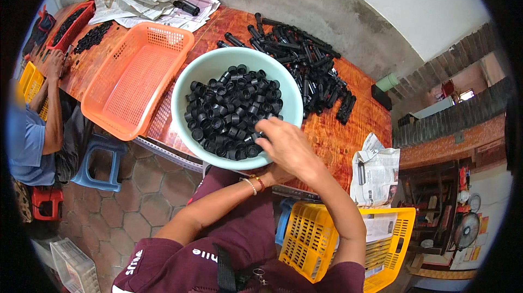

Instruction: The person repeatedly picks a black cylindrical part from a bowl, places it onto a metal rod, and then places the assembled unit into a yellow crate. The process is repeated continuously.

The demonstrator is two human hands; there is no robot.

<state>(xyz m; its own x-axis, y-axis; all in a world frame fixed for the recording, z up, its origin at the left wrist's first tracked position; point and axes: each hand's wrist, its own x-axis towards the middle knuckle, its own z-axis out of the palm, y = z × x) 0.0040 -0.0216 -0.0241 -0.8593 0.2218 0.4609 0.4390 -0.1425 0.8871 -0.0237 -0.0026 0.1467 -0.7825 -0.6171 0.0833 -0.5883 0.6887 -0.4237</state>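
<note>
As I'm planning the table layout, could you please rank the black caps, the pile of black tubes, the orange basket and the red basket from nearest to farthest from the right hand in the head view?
1. Black caps: in the bowl, right at the right hand.
2. Pile of black tubes: beyond the bowl, toward the right.
3. Orange basket: left of the bowl.
4. Red basket: far left.

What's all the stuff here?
Table: one, red, middle
Bowl: one, pale green, table's near edge
Rings: many, black, in bowl
Tubes: many, black, mostly right of bowl
Basket: one, orange, left of bowl
Small basket: one, red, far left
Crates: at least two, yellow, lower right, far left
Newspapers: several, greyish, back and right
Stools: two, blue and red, left
Person: one, blue shirt, left
Fan: one, dark, right
Left hand: one, bare, by bowl
Right hand: one, bare, at rings
</note>
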